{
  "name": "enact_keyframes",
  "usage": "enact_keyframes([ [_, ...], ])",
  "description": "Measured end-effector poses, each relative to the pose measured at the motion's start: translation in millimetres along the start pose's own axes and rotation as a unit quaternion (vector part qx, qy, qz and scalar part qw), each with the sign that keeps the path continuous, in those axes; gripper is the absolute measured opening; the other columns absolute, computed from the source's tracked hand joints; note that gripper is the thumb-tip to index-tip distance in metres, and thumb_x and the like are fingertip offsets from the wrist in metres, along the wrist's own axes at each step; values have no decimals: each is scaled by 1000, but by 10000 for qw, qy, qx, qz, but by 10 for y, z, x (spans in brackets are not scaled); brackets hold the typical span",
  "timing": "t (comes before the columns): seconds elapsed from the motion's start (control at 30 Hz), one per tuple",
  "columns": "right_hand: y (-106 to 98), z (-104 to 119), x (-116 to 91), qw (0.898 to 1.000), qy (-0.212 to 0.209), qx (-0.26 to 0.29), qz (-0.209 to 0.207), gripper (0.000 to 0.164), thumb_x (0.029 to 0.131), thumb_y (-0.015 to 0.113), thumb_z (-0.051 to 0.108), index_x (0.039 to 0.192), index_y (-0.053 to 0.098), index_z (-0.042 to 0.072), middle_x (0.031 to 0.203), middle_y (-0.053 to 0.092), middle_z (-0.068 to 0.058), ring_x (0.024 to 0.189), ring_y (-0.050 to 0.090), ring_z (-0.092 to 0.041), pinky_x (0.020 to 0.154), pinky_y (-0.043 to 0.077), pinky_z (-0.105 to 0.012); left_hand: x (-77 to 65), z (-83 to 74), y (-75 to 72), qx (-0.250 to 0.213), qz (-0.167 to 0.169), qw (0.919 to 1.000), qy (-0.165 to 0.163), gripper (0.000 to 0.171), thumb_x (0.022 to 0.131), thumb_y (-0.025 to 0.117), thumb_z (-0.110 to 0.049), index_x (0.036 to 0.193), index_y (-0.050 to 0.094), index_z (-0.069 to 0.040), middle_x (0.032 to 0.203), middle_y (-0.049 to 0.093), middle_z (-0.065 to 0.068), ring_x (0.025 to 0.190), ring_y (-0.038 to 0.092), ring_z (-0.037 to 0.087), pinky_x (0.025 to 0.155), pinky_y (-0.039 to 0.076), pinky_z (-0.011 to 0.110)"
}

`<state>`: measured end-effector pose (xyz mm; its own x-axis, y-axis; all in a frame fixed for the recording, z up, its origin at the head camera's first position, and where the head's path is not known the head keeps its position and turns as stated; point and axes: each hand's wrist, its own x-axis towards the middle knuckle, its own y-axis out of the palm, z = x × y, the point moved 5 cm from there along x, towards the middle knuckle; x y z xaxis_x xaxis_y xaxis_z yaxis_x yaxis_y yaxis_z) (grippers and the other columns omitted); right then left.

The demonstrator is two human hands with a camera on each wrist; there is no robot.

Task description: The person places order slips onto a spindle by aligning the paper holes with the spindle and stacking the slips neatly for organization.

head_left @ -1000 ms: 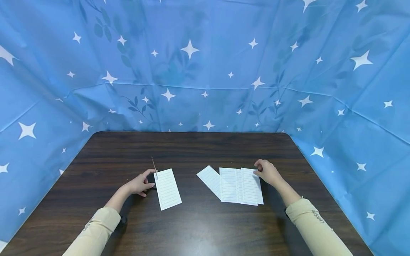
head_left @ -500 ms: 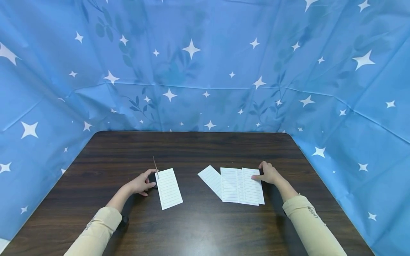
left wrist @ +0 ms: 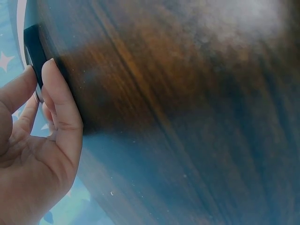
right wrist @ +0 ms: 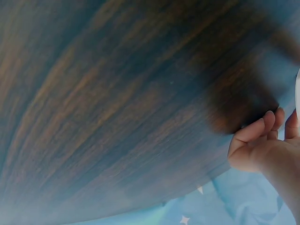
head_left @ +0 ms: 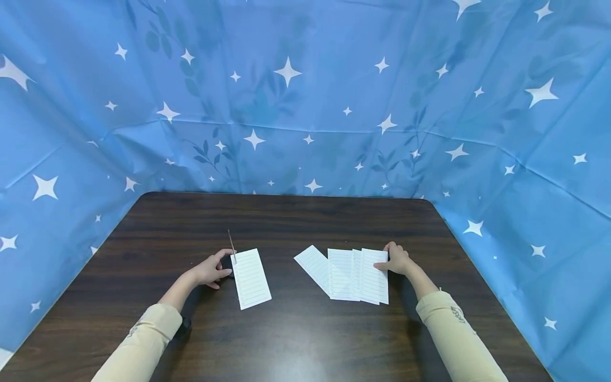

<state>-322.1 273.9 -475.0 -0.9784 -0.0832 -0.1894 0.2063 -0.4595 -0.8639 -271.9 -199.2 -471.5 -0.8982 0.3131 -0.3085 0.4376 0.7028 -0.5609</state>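
In the head view my left hand (head_left: 210,269) is at the left edge of a white lined card (head_left: 251,279). Its thumb and index finger pinch a dark flat block (left wrist: 36,49), mostly hidden under that card in the head view. A thin brown stick (head_left: 231,244) sticks out past the card's upper left corner. To the right, several lined cards (head_left: 341,276) overlap in a row. My right hand (head_left: 400,260) grips the right edge of the rightmost card (head_left: 376,284), thumb on top and fingers beyond the edge. The right wrist view shows curled fingers (right wrist: 255,131) low over the table.
Both hands work over a dark wood table (head_left: 296,339). Bare wood lies between the left card and the row. A blue curtain (head_left: 305,95) with white stars rises behind the table and along its sides.
My right hand has lowered its thumb onto the rightmost card, and that card has turned slightly, its lower end shifting left. My left hand stays at its card.
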Motion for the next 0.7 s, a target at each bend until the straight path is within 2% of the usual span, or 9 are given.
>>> enact_keyframes([
  [0.27,15,-52,-5,9999,58,125,37,50,82,73,22,110,45,-8,111,45,-30,96,42,-39,84,43,-51,-3,-10,14,33,-22,10000,-46,52,95,50,-2,141,25,0,82,35,10,64,43,17,54,56,31],
  [0.53,25,-111,21,9932,-277,1129,-77,28,90,62,7,108,50,-10,94,55,-20,81,48,-26,68,42,-31,-5,-5,-6,46,-19,10000,-62,54,96,50,-3,142,22,0,85,36,12,66,45,18,55,57,31],
  [0.7,41,-134,14,9946,-38,1027,-159,23,92,58,8,107,51,-8,97,54,-20,83,48,-27,68,41,-33,2,3,9,34,-7,10000,-13,53,96,50,-3,141,24,0,82,35,10,64,44,17,54,56,30],
])
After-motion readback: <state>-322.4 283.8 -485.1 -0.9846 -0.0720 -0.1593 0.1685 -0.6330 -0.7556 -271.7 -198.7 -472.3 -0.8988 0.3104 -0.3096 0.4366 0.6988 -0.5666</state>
